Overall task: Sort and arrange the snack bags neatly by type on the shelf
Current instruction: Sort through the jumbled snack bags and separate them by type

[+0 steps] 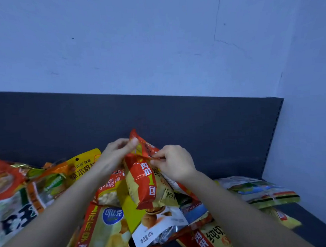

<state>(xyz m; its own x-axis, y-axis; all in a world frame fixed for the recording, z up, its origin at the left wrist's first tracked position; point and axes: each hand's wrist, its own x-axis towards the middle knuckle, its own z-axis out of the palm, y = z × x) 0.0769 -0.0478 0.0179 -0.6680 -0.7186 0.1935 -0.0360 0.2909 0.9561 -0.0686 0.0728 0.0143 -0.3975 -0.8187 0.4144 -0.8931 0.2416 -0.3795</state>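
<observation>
Fingers [121, 143] partly behind red-gold snack bag [142, 183]

Pale wall [135, 39] behind, scuffed and speckled. Thin crack [216, 16] runs down its upper right (branching rightward lower down). Side wall [313, 115] closes the right corner.

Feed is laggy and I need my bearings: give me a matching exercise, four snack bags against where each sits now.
Things:
1. red-and-gold chip bag
2. yellow walnut bag
3. green-and-blue bags
4. chip bag with round blue logo

Places:
A. lying flat at the shelf's right end
B. pinched at its top by left hand and right hand
C. just left of the left hand
D. low, between the forearms

Pairs: 1-B, 2-C, 3-A, 4-D
</observation>
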